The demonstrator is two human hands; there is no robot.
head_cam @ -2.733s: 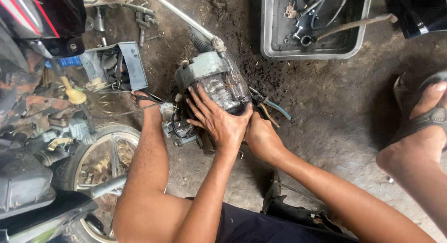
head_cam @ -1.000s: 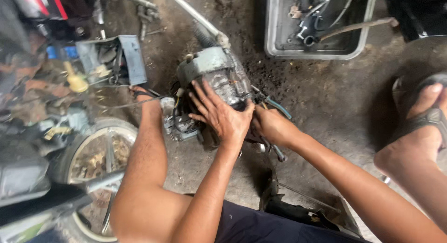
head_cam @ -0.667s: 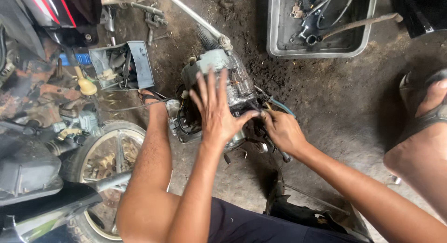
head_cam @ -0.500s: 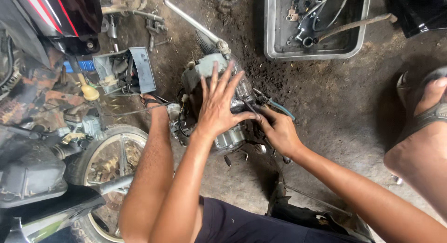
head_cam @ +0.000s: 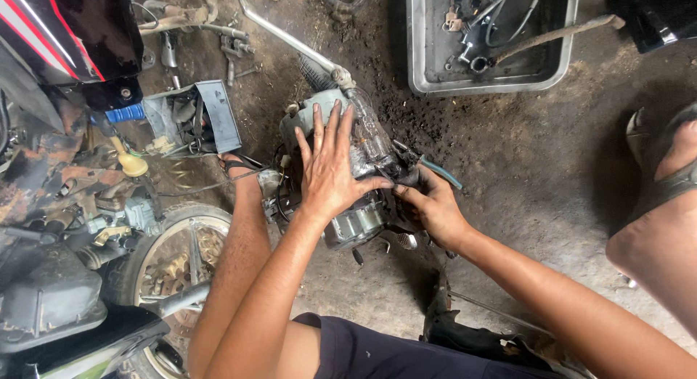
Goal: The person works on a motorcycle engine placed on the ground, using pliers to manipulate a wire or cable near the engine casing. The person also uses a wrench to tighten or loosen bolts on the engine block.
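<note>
Oily dirt floor (head_cam: 523, 176); my left hand (head_cam: 330, 172) lies spread flat on the engine (head_cam: 356, 219), right hand (head_cam: 432, 205) closed at its right side.

Bare arms, dark navy shorts (head_cam: 377, 353), dark strapped sandal (head_cam: 243, 162).
</note>
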